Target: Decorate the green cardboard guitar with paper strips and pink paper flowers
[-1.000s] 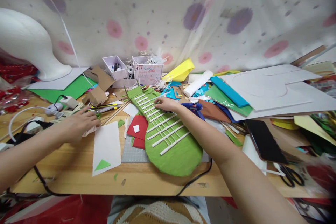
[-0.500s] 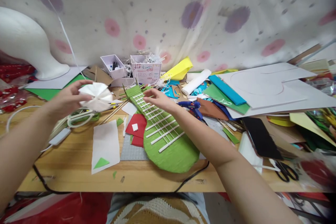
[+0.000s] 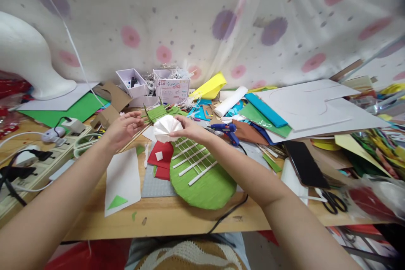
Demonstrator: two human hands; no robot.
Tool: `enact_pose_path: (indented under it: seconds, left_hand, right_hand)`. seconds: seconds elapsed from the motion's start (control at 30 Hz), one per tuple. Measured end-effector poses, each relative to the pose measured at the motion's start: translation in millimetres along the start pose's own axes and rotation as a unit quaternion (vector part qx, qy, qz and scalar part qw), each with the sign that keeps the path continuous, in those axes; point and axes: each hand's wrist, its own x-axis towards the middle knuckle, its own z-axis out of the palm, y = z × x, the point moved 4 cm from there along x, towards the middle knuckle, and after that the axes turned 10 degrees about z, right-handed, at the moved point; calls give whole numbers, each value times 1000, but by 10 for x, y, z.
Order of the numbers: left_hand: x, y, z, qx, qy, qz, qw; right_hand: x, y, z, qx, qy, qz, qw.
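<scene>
Paper rosette (image 3: pixel 166 129): pinched at its right edge by your right hand (image 3: pixel 191 130), thumb and fingers closed on it. It's over the upper part of the green guitar (image 3: pixel 205 192); can't tell if they touch. Your left hand (image 3: pixel 126 127) is loosely spread, just left of the rosette, by the guitar's neck.

From the right-hand grip: white strips (image 3: pixel 196 163) on the guitar just below, red paper (image 3: pixel 162 156) below left, glue gun (image 3: pixel 225 129) near on the right. Further out, white sheet (image 3: pixel 122 173) lower left, phone (image 3: pixel 306 163) well off right, scissors (image 3: pixel 335 202) beyond it, lower.
</scene>
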Motion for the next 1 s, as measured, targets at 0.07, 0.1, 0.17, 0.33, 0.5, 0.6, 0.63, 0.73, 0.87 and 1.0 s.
enact_pose_path:
  seconds: [0.07, 0.1, 0.17, 0.33, 0.5, 0.6, 0.63, 0.73, 0.87, 1.0]
  left_hand:
    - [10, 9, -80, 13, 12, -6, 1000]
    - [2, 7, -94, 22, 13, -8, 1000]
    - [-38, -19, -45, 39, -5, -29, 999]
    - [-199, -169, 370, 28, -76, -158, 984]
    - [-207, -207, 552, 126, -50, -104, 985]
    - [-233, -251, 547, 163, -50, -90, 981]
    - [-250, -279, 553, 163, -63, -97, 980]
    - [-285, -369, 607, 145, -107, -118, 977]
    - [-247, -444, 695, 102, -116, -135, 979]
    - [-210, -443, 735, 50, -113, -147, 981]
  right_hand:
    - [-79, -26, -75, -79, 17, -45, 996]
    - [-117, -49, -104, -130, 34, -82, 988]
    - [-186, -109, -131, -240, 74, -179, 951]
    - [-262, -161, -50, -376, 105, -326, 861]
    - [-272, -86, -151, -345, 157, -270, 885]
    - [-248, 49, -396, -259, 216, -154, 929]
    - [-233, 109, -467, -232, 217, -108, 942]
    - [-198, 268, -582, -183, 185, 9, 966]
    - [-181, 383, -535, -152, 152, 92, 972]
    - [-171, 425, -434, -84, 135, 122, 980]
